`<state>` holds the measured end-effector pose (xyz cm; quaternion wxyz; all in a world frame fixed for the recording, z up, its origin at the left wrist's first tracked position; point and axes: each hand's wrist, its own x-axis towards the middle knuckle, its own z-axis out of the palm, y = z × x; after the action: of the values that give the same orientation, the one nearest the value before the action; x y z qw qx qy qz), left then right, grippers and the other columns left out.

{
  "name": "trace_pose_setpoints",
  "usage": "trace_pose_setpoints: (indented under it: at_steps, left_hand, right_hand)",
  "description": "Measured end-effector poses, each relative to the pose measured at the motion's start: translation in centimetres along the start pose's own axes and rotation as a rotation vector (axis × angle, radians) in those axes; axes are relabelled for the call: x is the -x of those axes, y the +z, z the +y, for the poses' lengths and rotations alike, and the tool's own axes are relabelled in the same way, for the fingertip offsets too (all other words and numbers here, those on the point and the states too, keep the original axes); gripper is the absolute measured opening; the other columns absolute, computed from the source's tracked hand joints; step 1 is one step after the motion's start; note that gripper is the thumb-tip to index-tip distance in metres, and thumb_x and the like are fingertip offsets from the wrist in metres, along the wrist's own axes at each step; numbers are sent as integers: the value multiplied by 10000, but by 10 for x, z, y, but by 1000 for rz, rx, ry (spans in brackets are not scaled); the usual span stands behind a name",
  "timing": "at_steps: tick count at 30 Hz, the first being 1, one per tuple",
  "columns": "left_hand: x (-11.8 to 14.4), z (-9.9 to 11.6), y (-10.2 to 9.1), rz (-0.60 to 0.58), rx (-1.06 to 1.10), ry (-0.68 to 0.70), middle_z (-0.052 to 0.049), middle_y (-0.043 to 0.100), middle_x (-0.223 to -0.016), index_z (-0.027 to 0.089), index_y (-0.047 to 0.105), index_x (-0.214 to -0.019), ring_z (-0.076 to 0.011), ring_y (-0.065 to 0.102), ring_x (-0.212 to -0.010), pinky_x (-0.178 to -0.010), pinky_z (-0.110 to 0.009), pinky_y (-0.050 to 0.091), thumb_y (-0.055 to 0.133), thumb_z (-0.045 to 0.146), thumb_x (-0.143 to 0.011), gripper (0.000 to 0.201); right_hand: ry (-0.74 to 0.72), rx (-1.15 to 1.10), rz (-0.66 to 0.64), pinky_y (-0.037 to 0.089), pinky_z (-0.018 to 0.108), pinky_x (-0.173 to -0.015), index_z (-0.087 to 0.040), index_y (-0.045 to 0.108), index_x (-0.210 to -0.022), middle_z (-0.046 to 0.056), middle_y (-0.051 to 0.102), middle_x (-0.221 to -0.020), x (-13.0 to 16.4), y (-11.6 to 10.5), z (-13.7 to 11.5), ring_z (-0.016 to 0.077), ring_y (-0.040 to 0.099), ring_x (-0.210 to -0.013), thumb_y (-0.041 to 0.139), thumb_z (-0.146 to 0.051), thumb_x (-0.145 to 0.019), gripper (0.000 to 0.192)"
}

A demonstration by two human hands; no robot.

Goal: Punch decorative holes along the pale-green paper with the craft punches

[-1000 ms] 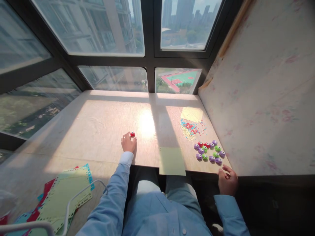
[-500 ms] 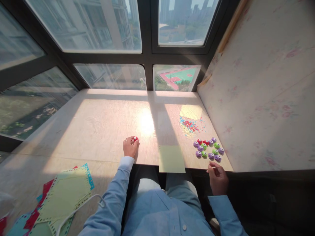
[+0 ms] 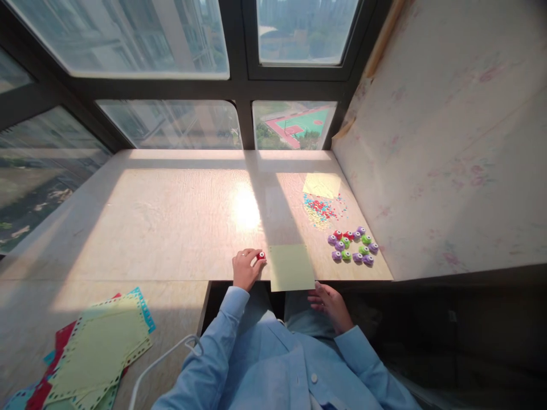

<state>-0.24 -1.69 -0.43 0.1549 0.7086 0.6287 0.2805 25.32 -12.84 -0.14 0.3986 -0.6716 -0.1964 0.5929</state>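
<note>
Between the thumb and fingers of my left hand (image 3: 248, 267) is a small red craft punch (image 3: 261, 255) with a white round spot, close to the table surface. Just right of it lies a pale yellow-green paper sheet (image 3: 292, 267), its lower edge jutting past the table's front edge. My right hand (image 3: 330, 304) is at the sheet's lower right corner, thumb near the corner and fingers somewhat apart below. Whether it touches the paper is hard to tell. Farther right, several purple, green and red craft punches (image 3: 358, 257) sit in a loose group.
Red, blue and yellow paper bits (image 3: 320, 210) are scattered behind the punches, beside a yellow sheet (image 3: 321, 185). At the left, a pile of coloured sheets (image 3: 96, 347) has holes along its edges. A white cable (image 3: 160, 361) runs nearby. A papered wall (image 3: 448, 171) bounds the right side.
My left hand has moved right with the red craft punch, toward the sheet. My right hand has moved left from below the group of punches to the sheet's corner. The view has shifted slightly.
</note>
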Motion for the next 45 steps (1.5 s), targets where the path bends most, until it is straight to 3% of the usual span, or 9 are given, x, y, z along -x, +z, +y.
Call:
trace_pose_setpoints:
  at_steps: [5,11,21,45]
  left_hand:
    - [-3,-2,3,15,-14,-2,-32,670,-989,284,710,-987,-236,569,-941,-783,-371,372,681,356,-797,206]
    - [2,-4,8,90,-40,45,-57,668,-984,247,702,-1001,-233,563,-920,-803,-370,367,655,385,-816,235]
    - [2,-1,11,82,-56,48,-68,665,-1016,222,694,-1019,-244,537,-929,-814,-365,350,638,394,-818,271]
    - [7,-3,9,90,-43,85,-64,671,-1029,217,694,-1036,-248,537,-935,-822,-364,352,614,379,-828,276]
  right_hand:
    - [-13,-23,18,531,223,-512,-106,629,-822,68,660,-663,2,9,-6,134,622,-555,763,-549,-588,518]
    - [-102,58,70,497,195,-435,-123,649,-850,55,665,-721,2,15,-9,143,629,-593,754,-480,-605,446]
    - [12,-80,40,519,194,-448,-130,599,-835,40,647,-721,0,24,-9,99,599,-545,685,-321,-754,225]
    - [-37,-78,-19,528,200,-483,-134,591,-825,33,646,-713,6,22,-11,96,596,-568,690,-342,-753,241]
